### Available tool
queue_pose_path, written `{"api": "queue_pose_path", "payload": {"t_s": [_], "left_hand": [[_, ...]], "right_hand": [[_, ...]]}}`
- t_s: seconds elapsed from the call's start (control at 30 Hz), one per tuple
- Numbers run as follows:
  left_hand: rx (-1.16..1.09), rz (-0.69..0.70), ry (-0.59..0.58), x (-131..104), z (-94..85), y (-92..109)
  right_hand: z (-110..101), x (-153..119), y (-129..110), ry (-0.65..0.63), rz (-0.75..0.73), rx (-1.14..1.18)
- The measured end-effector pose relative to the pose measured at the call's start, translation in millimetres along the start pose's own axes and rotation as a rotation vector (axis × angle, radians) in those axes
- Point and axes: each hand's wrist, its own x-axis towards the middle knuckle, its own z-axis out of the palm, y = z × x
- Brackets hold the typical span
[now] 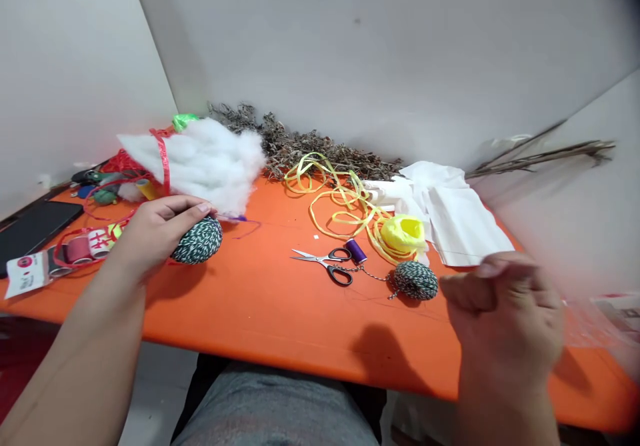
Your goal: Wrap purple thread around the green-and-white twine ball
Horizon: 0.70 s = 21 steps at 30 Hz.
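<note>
My left hand (167, 226) is closed around a ball of dark green and white twisted yarn (200, 241), held above the table's left half. A thin dark thread leads off from this ball to the right, faint against the orange. At the right, my raised right hand (505, 299) is pinched shut, its fingers slightly blurred, with the thread running to its fingertips. Whether a needle is in that pinch I cannot tell. Just left of this hand lies a second yarn ball (415, 281) with a loose strand. Near it are black-handled scissors (327, 259) and a purple thread spool (357, 251).
The orange table (260, 299) meets pale walls. White stuffing (210, 159) and dried twigs (320, 146) lie along the back. Yellow ribbon (340, 216), a yellow roll (403, 233) and white cloth (465, 226) sit right of centre. A black phone (40, 233) and packaged spools (75, 253) are left.
</note>
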Motion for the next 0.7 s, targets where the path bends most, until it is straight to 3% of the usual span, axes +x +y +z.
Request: {"api": "queue_pose_path", "payload": {"t_s": [0.1,0.17,0.33,0.4,0.5,0.6,0.7], "left_hand": [[0.103,0.013,0.032,6.7,-2.0,-8.9],[0.155,0.023,0.058,11.9,-5.6,-16.1],[0.288,0.051,0.169,14.4,-20.7,-19.3],[0.247,0.097,0.104,4.1,-19.3,-7.0],[0.088,0.226,-0.376,-26.6,7.4,24.0],[0.036,0.354,-0.86,-64.8,61.6,55.6],[-0.132,0.431,-1.155,-89.4,112.4,72.1]], "right_hand": [[-13.7,5.4,-13.3,0.155,-0.046,-0.033],[-19.7,8.4,-18.0,0.173,-0.062,-0.062],[-20.9,5.6,-16.3,0.05,-0.035,-0.18],[-19.3,1.7,-15.1,-0.068,0.008,-0.289],[-13.5,-1.9,-20.6,-0.265,-0.004,-0.516],[1.9,-2.0,-35.9,-0.465,-0.145,-0.75],[16.7,-0.8,-53.1,-0.639,-0.231,-0.909]]}}
